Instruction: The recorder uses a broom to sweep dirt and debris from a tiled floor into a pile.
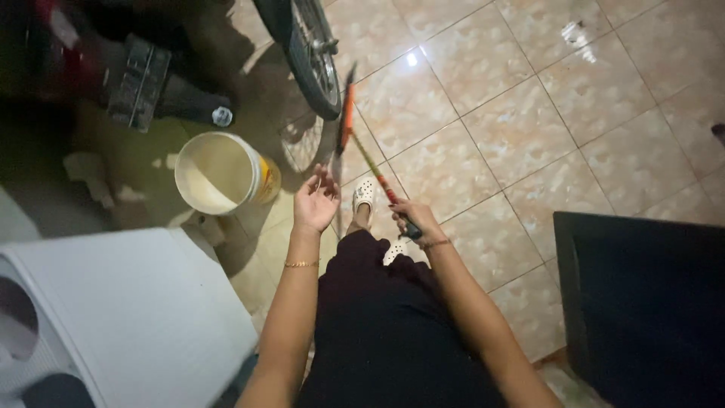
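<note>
My right hand (414, 217) grips the dark handle end of a long thin stick (368, 160) with red, yellow and orange bands. The stick slants up and away to an orange and dark end (347, 113) near a wheel. My left hand (316, 201) is held palm up with fingers apart and nothing in it, just left of the stick. A thin gold bracelet sits on my left forearm. Below the hands I see black clothing and a white perforated clog (364, 195) on the tiled floor.
A spoked wheel (311, 57) stands at the top centre. A white and yellow bucket (223, 174) sits left of my hand. A white boxy appliance (113, 310) fills the lower left, a black flat-topped object (642, 302) the lower right. Beige tiles (529, 128) stretch to the right.
</note>
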